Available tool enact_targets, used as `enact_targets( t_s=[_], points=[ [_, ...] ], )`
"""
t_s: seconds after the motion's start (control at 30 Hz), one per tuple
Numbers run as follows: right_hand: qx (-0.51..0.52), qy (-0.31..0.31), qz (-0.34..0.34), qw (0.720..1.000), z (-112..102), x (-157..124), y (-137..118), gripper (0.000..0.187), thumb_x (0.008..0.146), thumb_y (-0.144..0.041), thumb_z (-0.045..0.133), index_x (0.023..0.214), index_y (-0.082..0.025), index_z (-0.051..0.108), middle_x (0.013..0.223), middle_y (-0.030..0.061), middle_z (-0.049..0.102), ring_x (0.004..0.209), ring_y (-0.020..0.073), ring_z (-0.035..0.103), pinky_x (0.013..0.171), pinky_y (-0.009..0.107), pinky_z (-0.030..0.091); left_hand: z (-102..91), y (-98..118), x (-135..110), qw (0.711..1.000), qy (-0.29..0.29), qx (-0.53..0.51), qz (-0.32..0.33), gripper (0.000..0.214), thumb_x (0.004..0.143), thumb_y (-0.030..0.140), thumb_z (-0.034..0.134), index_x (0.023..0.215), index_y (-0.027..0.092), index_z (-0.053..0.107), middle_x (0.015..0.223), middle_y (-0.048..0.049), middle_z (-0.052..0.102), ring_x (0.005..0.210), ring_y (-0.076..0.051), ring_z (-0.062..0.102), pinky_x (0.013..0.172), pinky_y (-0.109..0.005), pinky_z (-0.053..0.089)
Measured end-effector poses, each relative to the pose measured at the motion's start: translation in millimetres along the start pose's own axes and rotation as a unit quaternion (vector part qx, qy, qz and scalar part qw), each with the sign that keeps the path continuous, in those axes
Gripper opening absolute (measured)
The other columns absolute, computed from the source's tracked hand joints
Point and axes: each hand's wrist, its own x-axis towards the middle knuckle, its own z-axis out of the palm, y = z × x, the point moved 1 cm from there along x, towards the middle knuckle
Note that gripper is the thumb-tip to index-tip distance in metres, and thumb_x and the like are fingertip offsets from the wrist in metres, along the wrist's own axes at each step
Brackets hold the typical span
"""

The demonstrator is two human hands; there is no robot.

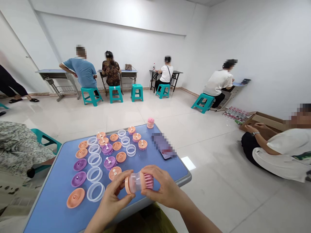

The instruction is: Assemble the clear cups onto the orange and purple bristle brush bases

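Both my hands hold one small brush (139, 182) over the near edge of the blue table (55, 197). It has an orange cap, a clear middle ring and pink bristles. My left hand (114, 193) grips the orange cap end; my right hand (163, 186) pinches the bristle end. Spread on the table lie several orange caps (75, 197), purple caps (78, 179), clear rings (95, 191) and bristle heads (109, 162). One finished pink brush (150, 122) stands at the far edge.
A phone (164, 146) lies on the table's right side. A person sits on the floor at the right by a cardboard box (266, 120). Several people sit on teal stools (137, 92) at desks along the far wall. Another person sits close on my left.
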Motion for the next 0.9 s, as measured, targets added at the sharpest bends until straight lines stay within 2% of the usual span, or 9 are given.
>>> enact_targets(
  t_s=[0.23, 0.43, 0.5, 0.6, 0.73, 0.8, 0.9],
  points=[
    [0.001, -0.001, -0.006, 1.000, 0, 0, -2, 0.042, 0.072, -0.028, 0.064, 0.111, -0.021, 0.049, 0.105, 0.0078, 0.060, 0.099, 0.0198, 0.055, 0.085, 0.033, 0.045, -1.8, 1, 0, 0.999, -0.012, 0.050, 0.014, 0.044, 0.068, 0.020, 0.068, 0.111, 0.022, 0.059, 0.114, -0.0086, 0.063, 0.104, -0.023, 0.058, 0.086, -0.029, 0.049],
    [0.006, -0.029, -0.011, 0.999, -4, 2, -1, 0.038, 0.075, -0.027, 0.062, 0.111, -0.020, 0.050, 0.108, 0.0082, 0.060, 0.103, 0.0194, 0.054, 0.088, 0.033, 0.043, -1.4, 9, 2, 0.987, -0.045, 0.151, 0.013, 0.047, 0.069, 0.029, 0.067, 0.114, 0.022, 0.058, 0.114, -0.0088, 0.063, 0.103, -0.026, 0.060, 0.087, -0.033, 0.049],
    [0.015, -0.044, 0.008, 0.999, -4, 2, 0, 0.039, 0.074, -0.026, 0.062, 0.111, -0.020, 0.050, 0.106, 0.0071, 0.060, 0.100, 0.0190, 0.055, 0.087, 0.032, 0.043, 0.1, 10, 1, 0.980, -0.053, 0.190, 0.029, 0.047, 0.070, 0.030, 0.065, 0.116, 0.023, 0.056, 0.114, -0.0080, 0.063, 0.102, -0.025, 0.060, 0.087, -0.034, 0.049],
    [0.022, -0.050, 0.067, 0.996, -2, 3, 4, 0.040, 0.072, -0.028, 0.064, 0.109, -0.020, 0.051, 0.099, 0.0053, 0.061, 0.089, 0.0180, 0.058, 0.080, 0.030, 0.045, 4.4, 9, 0, 0.965, -0.029, 0.242, 0.093, 0.049, 0.072, 0.026, 0.065, 0.119, 0.025, 0.053, 0.115, -0.0071, 0.063, 0.102, -0.024, 0.061, 0.086, -0.033, 0.050],
    [0.081, -0.060, 0.157, 0.982, 5, 3, 10, 0.024, 0.082, -0.035, 0.051, 0.097, -0.017, 0.055, 0.072, -0.0008, 0.061, 0.064, 0.0127, 0.056, 0.061, 0.024, 0.045, 9.2, 7, -1, 0.946, -0.002, 0.279, 0.163, 0.048, 0.072, 0.021, 0.063, 0.118, 0.024, 0.053, 0.111, -0.0072, 0.065, 0.098, -0.022, 0.063, 0.084, -0.029, 0.051],
    [0.116, -0.070, 0.187, 0.973, 6, 2, 13, 0.028, 0.084, -0.037, 0.048, 0.101, -0.017, 0.054, 0.069, -0.0015, 0.061, 0.062, 0.0121, 0.056, 0.060, 0.023, 0.045, 7.0, 8, -3, 0.946, 0.003, 0.283, 0.156, 0.045, 0.070, 0.022, 0.063, 0.115, 0.024, 0.055, 0.107, -0.0062, 0.067, 0.095, -0.021, 0.064, 0.082, -0.026, 0.052],
    [0.129, -0.072, 0.176, 0.973, 4, 0, 15, 0.057, 0.070, -0.037, 0.066, 0.121, -0.020, 0.045, 0.097, 0.0037, 0.062, 0.080, 0.0162, 0.058, 0.070, 0.026, 0.047, 0.3, 2, -8, 0.953, 0.021, 0.273, 0.132, 0.043, 0.068, 0.029, 0.066, 0.110, 0.025, 0.057, 0.103, -0.0031, 0.069, 0.089, -0.021, 0.067, 0.078, -0.024, 0.053]
  ],
)
